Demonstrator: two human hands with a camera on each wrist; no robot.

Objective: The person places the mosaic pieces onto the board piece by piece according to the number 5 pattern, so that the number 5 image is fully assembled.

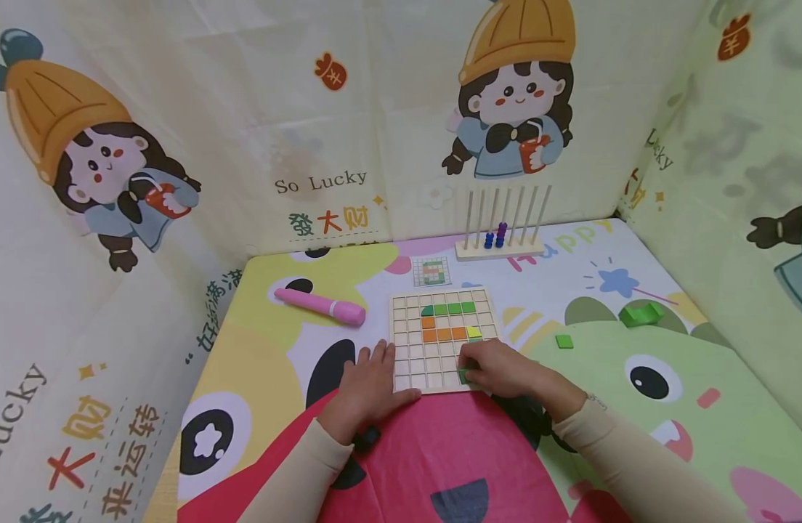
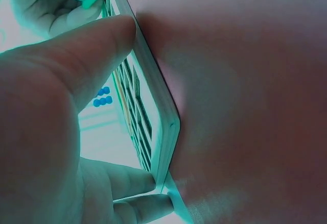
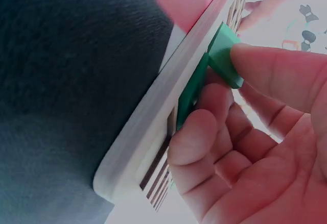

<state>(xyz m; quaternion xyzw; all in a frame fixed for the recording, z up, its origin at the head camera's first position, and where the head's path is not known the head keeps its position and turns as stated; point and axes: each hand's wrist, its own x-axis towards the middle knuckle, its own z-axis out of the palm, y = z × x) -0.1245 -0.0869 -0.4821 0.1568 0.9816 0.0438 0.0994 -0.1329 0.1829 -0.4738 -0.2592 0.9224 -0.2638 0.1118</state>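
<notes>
A square wooden grid board (image 1: pixel 410 361) lies on the table with green, orange and yellow tiles in some cells. My right hand (image 1: pixel 499 367) is over its near right part, pinching a small green tile (image 3: pixel 224 55) between thumb and fingers. The held tile is tilted against the board close to the near edge. Beside it a darker green tile (image 3: pixel 193 94) sits in the board, partly hidden by my fingertips. My left hand (image 1: pixel 368 385) rests at the near left corner, fingers extended along the left side and thumb (image 2: pixel 110 32) laid on the near edge.
Behind the board lies a small pattern card (image 1: pixel 431 272), with a wooden peg stand (image 1: pixel 499 250) carrying blue and purple beads farther back. A pink pen-shaped stick (image 1: pixel 319 306) lies to the left. At right are a loose green tile (image 1: pixel 564 341) and a green block (image 1: pixel 641 314).
</notes>
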